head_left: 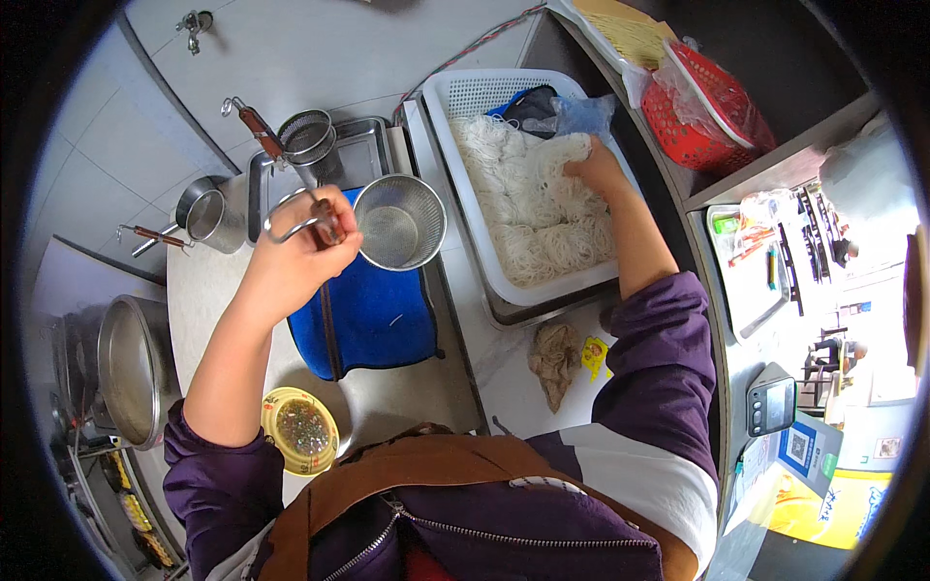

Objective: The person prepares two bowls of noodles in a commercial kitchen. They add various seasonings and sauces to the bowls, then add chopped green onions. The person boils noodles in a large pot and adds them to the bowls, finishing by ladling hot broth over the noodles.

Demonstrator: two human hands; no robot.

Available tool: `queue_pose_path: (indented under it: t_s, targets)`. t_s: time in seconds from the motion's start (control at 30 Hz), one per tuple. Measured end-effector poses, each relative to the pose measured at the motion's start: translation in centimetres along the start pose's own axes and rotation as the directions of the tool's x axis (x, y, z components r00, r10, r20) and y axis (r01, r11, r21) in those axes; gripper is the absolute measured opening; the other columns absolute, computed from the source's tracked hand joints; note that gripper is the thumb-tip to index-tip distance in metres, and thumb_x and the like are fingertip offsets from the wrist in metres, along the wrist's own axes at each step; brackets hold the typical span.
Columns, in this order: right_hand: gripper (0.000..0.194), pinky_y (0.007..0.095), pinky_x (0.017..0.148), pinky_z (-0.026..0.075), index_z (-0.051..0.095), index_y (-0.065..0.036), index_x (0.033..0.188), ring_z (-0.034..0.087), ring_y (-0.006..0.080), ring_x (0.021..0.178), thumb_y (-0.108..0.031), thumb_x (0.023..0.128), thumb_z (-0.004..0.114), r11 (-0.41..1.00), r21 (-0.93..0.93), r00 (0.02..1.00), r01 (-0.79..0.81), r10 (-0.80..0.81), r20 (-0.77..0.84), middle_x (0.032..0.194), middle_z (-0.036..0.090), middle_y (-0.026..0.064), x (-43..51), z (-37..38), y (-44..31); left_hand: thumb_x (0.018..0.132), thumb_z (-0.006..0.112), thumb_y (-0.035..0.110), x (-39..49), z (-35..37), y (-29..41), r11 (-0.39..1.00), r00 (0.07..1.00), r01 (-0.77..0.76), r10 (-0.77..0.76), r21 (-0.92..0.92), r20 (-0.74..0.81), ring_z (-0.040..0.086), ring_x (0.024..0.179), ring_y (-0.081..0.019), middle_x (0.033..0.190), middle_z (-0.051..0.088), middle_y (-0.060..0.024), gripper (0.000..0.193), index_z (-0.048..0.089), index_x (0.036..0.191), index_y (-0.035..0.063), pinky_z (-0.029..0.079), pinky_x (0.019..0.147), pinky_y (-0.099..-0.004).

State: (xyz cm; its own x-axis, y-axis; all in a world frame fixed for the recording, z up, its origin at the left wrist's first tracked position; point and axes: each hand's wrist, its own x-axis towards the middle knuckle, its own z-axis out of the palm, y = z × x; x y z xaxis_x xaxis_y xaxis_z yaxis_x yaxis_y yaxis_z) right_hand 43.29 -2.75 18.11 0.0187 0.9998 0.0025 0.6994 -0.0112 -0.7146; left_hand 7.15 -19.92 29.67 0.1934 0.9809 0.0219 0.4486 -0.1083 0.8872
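Note:
My left hand (301,247) grips the wooden handle of a metal noodle strainer (401,222), whose basket has nothing in it and is held over a blue cloth (385,312). On the right, my right hand (599,171) has its fingers around some white noodles (563,156) at the upper right of the noodle pile. The pile fills much of a white perforated plastic basket (519,294), with a blue-and-dark cloth item and a clear plastic bag at its far end. Near my body on the left stands a yellow bowl (272,428) of broth with chopped greens.
A second strainer (305,134) stands by a metal tray (378,134) at the back; another rests on a metal container (229,225). A large metal pot (131,370) is at far left. A brown rag (556,356) lies below the basket. A red basket (690,123) sits upper right.

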Motion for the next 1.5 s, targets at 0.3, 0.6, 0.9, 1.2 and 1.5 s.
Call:
queue_pose_path:
  t_s: [0.3,0.6,0.9,1.2,1.5]
  targets:
    - [0.038,0.0305,0.069,0.047,0.047,-0.002,0.102,0.057,0.0162,0.079,-0.010,0.068,0.060,0.720,0.678,0.941,-0.149,-0.107,0.320,0.090,0.057,0.0069,-2.0,-2.6,-9.7,0.073,0.057,0.013,2.7,0.6,0.0,0.993,0.998,0.048,-0.051,0.111,0.023,0.048,0.047,-0.0068,0.056,0.048,0.0003,0.013,0.046,0.073,0.0058,0.037,0.043,-0.0202]
    - [0.041,0.0319,0.071,0.047,0.049,0.001,0.100,0.058,0.0187,0.082,-0.002,0.062,0.063,0.682,0.712,0.767,-0.164,-0.366,0.528,0.089,0.059,0.0092,-3.9,7.0,-15.3,0.072,0.058,0.015,3.0,0.0,0.7,1.000,1.000,-0.011,0.010,-0.021,-0.020,0.048,0.045,-0.0070,0.056,0.049,0.0003,0.013,0.049,0.074,0.0056,0.037,0.042,-0.0199]
    - [0.066,0.0345,0.087,0.036,0.042,0.002,0.108,0.044,0.0315,0.103,-0.017,0.052,0.071,0.706,0.117,0.636,0.699,-0.688,0.351,0.107,0.047,0.0199,-9.5,13.6,-17.7,0.073,0.058,0.015,-0.1,-2.0,0.8,1.000,0.989,0.007,-0.005,0.010,-0.147,0.046,0.044,-0.0043,0.058,0.049,0.0028,0.012,0.049,0.076,0.0083,0.035,0.040,-0.0172]
    - [0.027,0.0243,0.073,0.044,0.053,-0.001,0.099,0.053,0.0114,0.085,-0.008,0.073,0.059,0.692,0.319,0.643,0.648,-0.721,0.258,0.095,0.055,0.0067,-8.9,3.9,-17.3,0.075,0.057,0.014,-6.8,-9.2,0.6,0.995,0.974,0.017,-0.039,-0.097,-0.222,0.043,0.048,-0.0046,0.071,0.049,-0.0007,0.010,0.049,0.075,0.0076,0.033,0.039,-0.0161]
    - [0.030,0.0266,0.068,0.042,0.058,-0.001,0.091,0.053,0.0149,0.075,-0.029,0.081,0.051,0.842,0.332,0.731,0.424,-0.535,0.424,0.080,0.058,0.0065,-9.1,8.5,-14.6,0.069,0.054,0.003,-13.6,-10.7,1.2,0.986,0.966,0.139,-0.115,0.089,-0.232,0.040,0.054,-0.0022,0.062,0.045,0.0037,0.008,0.047,0.071,0.0059,0.034,0.046,-0.0167]
